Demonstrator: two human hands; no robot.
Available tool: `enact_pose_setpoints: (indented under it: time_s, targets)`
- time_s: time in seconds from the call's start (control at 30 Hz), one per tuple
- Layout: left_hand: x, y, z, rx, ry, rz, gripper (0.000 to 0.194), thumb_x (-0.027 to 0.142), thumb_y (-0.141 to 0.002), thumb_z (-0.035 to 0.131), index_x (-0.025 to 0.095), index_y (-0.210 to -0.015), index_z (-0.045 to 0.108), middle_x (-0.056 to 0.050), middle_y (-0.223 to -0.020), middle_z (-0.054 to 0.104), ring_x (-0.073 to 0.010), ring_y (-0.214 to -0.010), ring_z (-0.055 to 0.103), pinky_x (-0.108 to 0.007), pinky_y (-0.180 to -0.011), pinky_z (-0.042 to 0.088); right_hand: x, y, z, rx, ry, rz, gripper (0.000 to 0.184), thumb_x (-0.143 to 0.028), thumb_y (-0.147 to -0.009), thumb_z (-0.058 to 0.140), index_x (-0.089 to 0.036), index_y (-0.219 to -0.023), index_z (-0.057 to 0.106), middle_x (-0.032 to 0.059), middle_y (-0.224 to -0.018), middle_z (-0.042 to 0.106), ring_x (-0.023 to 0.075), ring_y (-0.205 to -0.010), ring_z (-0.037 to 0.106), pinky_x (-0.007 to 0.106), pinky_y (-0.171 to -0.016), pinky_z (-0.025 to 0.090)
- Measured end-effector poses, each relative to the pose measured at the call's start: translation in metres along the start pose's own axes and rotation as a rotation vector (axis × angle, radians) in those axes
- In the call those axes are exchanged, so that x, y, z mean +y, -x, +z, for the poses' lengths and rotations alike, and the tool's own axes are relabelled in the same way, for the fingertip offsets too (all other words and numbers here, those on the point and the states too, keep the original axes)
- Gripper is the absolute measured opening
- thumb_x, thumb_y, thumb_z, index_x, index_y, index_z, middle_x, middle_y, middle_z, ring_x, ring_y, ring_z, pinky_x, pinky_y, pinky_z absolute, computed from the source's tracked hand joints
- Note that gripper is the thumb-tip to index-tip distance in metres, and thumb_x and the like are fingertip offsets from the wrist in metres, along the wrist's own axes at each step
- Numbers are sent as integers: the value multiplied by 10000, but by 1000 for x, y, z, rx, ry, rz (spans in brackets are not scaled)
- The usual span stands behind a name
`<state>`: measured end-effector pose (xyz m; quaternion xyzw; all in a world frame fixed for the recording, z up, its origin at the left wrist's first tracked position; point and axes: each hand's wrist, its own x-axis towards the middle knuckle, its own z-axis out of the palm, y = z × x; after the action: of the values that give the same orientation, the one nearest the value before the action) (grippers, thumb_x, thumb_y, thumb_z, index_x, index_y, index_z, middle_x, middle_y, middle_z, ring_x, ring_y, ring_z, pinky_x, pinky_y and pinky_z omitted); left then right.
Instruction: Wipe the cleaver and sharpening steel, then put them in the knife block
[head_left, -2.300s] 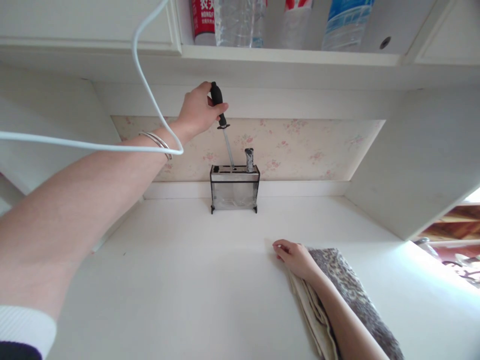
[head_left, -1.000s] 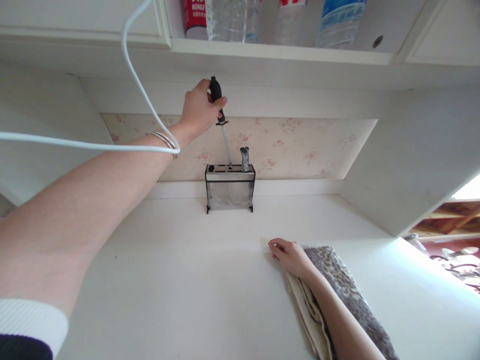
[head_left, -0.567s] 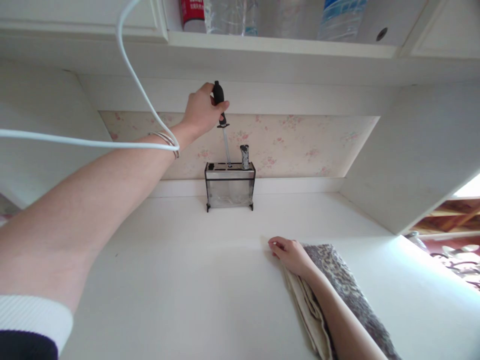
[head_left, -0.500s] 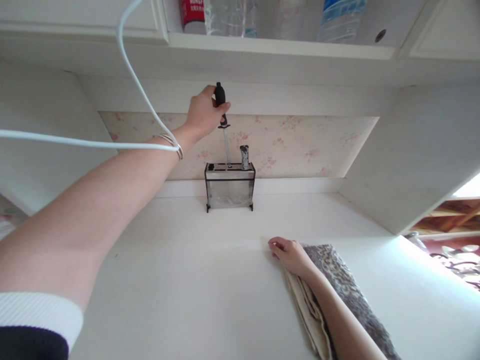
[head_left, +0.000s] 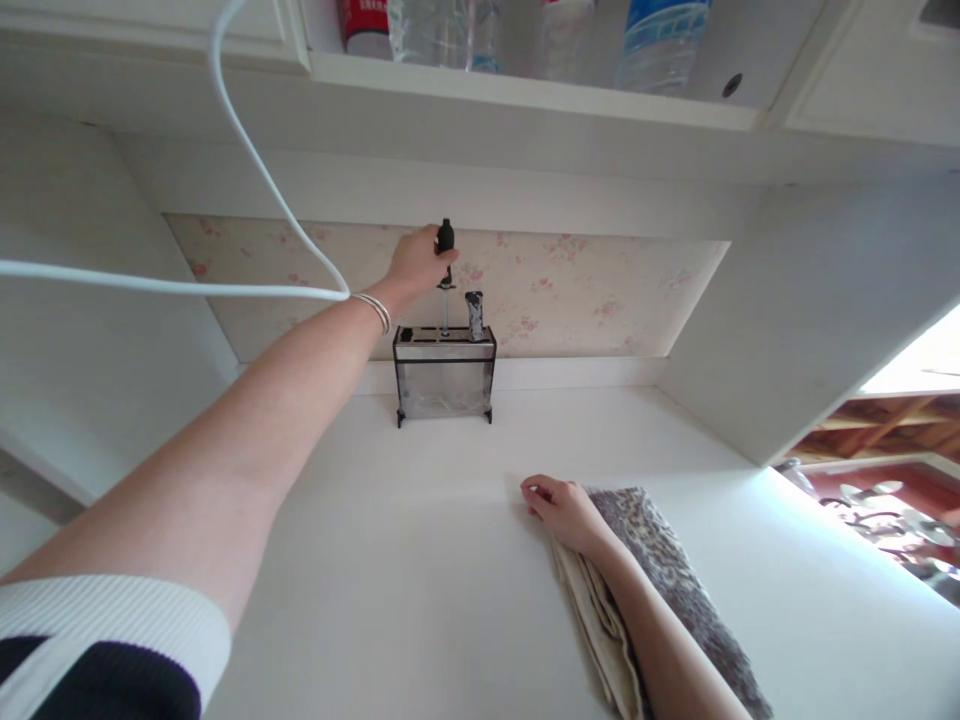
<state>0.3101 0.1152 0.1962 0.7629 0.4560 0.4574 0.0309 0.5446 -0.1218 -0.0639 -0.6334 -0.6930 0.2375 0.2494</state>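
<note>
My left hand [head_left: 418, 264] is closed round the black handle of a sharpening steel [head_left: 445, 240]. Its thin rod goes down into a slot of the clear knife block [head_left: 444, 388] at the back of the white counter; only a short piece of rod shows above the block. A grey handle [head_left: 474, 314] stands in the block just right of it. My right hand [head_left: 559, 511] rests on the counter with its fingers curled, lying on the end of a folded patterned cloth [head_left: 660, 580].
A white cable [head_left: 247, 150] loops from above across my left forearm. A shelf above holds several bottles [head_left: 652, 40]. A floral backsplash [head_left: 600, 295] runs behind the block. A white cabinet side [head_left: 810, 330] closes in the right; an open lit space lies beyond it.
My left hand has come down with the sharpening steel, so most of the rod is now inside the knife block. My right hand has stayed on the cloth.
</note>
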Motion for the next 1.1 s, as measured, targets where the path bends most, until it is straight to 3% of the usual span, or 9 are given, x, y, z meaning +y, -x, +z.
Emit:
enact_pose_setpoints:
  time_s: [0.17,0.3,0.5,0.73,1.1]
  targets:
    - [-32,35,41,-144,-137,-62,310,326,-817,568,163,-1077,603,-140,-1002,678,-281,-950,627,-367,-807,460,-1,0,-1,2,-16,9,302,-391,-868,415,-256,-923,679,-3,-679,684,160,-639,608,239,-619,385]
    - [-46,47,55,-143,-163,-70,364,329,-859,515,137,-1163,568,-162,-1033,670,-294,-991,614,-374,-834,450,-2,-1,-2,-3,-17,19,314,-402,-871,407,-254,-920,679,-3,-679,684,161,-631,605,244,-620,388]
    - [-54,44,54,-167,-163,-53,393,377,-846,548,149,-1165,566,-126,-1051,669,-262,-978,614,-338,-836,445,-2,-1,0,-1,-12,29,302,-405,-866,418,-262,-915,679,-6,-676,683,166,-636,609,248,-624,393]
    - [-51,47,55,-105,-223,-64,370,401,-817,588,142,-1081,598,-139,-969,680,-290,-940,624,-362,-790,464,-7,1,-1,1,17,38,298,-396,-865,421,-263,-912,684,-5,-685,688,164,-636,607,246,-622,392]
    - [-53,58,50,-105,-136,-60,502,385,-764,669,135,-1169,512,-123,-1029,624,-267,-970,583,-376,-860,433,-1,-1,2,4,72,0,270,-369,-865,432,-276,-926,678,-12,-700,696,169,-666,628,245,-631,387]
